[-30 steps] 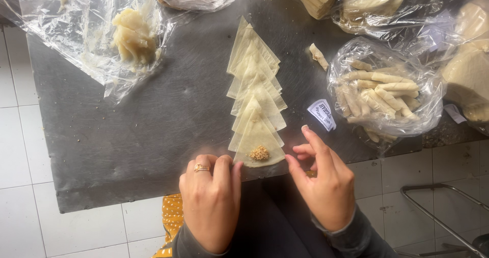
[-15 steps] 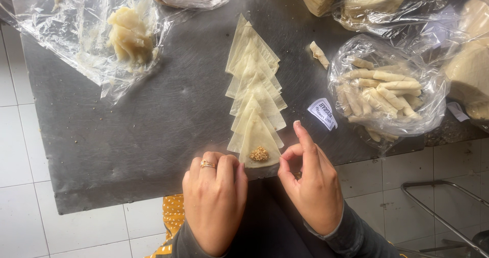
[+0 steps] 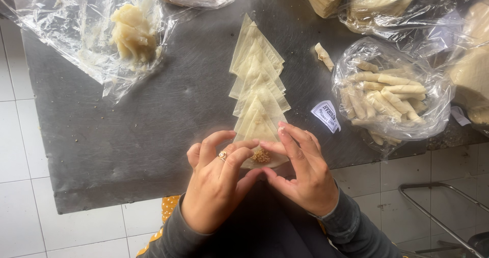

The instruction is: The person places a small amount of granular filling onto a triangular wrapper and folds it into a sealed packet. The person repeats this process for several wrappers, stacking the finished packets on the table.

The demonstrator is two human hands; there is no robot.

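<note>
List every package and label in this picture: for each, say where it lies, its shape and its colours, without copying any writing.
Small label: flat on the dark board right of the wrapper row, white rectangle, dark print.
Clear bag of rolls: right side, rounded, holds pale rolled pastries.
Clear bag of dough: upper left, crumpled, holds a pale lump.
Clear bags of wrappers: top right, hold pale stacked sheets.
No signs or screens.

Wrappers (image 3: 257, 84), bags (image 3: 392, 97) on slab (image 3: 127, 135)

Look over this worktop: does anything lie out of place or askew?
One finished roll lies alone on the dark board, outside the bag of rolls. A small white label lies loose and tilted beside that bag. The wrappers overlap in a tidy row.
</note>
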